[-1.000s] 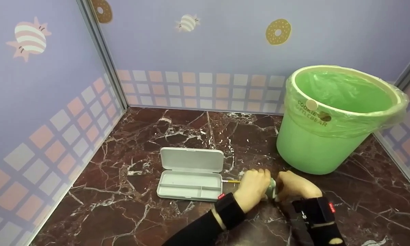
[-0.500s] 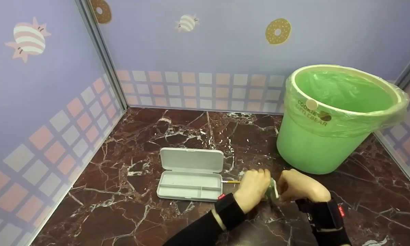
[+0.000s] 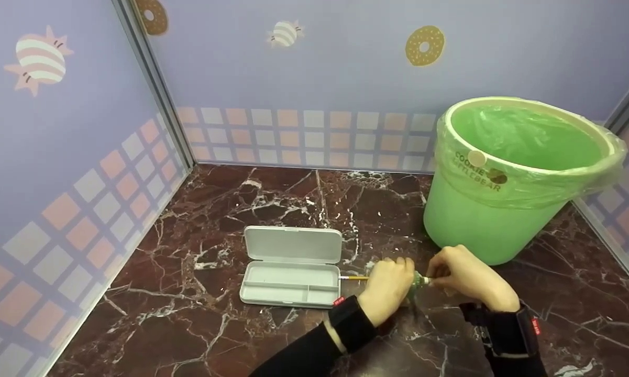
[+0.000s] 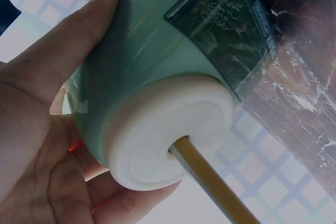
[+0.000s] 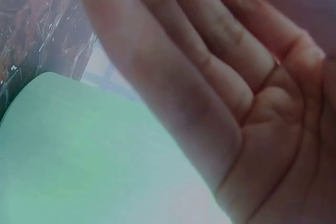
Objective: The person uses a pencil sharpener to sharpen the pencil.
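Note:
In the head view, my left hand point(image 3: 389, 286) grips a green pencil sharpener point(image 4: 147, 61) over the table. A yellow pencil point(image 4: 207, 177) sits in the hole of its white round front, as the left wrist view shows. The pencil's rear end points left, close to the pencil case point(image 3: 291, 288). My right hand point(image 3: 469, 277) is at the sharpener's right side, fingers curled, pinching the small pale crank knob point(image 3: 425, 280). Most of the crank is hidden. In the right wrist view, the curled fingers point(image 5: 157, 66) fill much of the picture.
The grey-white pencil case lies with its lid up; its compartments hold nothing visible. A green bin point(image 3: 487, 225) with a plastic liner stands behind my right hand. Patterned panels point(image 3: 309, 78) enclose the dark marbled table point(image 3: 199, 335) at the back and sides.
My right hand has moved upward and slightly right, its wrist swinging right, and the crank knob has turned with it. The left hand, sharpener and pencil stay nearly still.

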A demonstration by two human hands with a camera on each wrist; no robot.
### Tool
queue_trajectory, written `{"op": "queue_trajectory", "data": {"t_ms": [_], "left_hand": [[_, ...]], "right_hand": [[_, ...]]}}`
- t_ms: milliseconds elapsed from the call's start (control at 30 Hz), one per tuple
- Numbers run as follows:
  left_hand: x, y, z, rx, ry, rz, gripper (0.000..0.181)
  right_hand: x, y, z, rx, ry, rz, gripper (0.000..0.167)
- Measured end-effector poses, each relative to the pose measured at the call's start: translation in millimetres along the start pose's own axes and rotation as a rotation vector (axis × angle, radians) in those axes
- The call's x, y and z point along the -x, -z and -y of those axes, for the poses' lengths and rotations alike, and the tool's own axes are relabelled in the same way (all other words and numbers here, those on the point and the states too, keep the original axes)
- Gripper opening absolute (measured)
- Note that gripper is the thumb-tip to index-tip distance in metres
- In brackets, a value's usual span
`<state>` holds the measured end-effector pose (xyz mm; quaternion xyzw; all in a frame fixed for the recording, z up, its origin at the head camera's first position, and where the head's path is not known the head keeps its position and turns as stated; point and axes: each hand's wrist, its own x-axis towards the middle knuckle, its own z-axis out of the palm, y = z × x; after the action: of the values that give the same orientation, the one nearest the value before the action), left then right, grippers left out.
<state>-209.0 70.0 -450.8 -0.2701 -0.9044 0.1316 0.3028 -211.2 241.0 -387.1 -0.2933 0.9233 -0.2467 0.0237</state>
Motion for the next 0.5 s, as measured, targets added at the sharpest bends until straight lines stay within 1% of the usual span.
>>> {"op": "queue_trajectory", "data": {"t_ms": [133,267,367,433,500], "left_hand": [[0.4,-0.6,-0.1,-0.003,-0.003,0.014,0.015],[0.3,0.2,0.0,-0.011,-0.006,0.033,0.014],[-0.2,0.6,-0.4,-0.014,-0.008,0.049,0.016],[-0.3,0.8,-0.7,-0.013,-0.011,0.058,0.025],[-0.6,1.1,-1.1,-0.015,-0.014,0.064,0.027]], "right_hand": [[-3.3,-2,-1,0.024,-0.004,-0.076,0.01],[-7.0,-6,-1,0.1,-0.012,-0.163,0.013],[-9.8,-11,-1,0.158,-0.039,-0.223,0.016],[-12.0,-14,-3,0.185,-0.061,-0.255,0.017],[-14.0,-18,-4,0.198,-0.088,-0.286,0.017]]}}
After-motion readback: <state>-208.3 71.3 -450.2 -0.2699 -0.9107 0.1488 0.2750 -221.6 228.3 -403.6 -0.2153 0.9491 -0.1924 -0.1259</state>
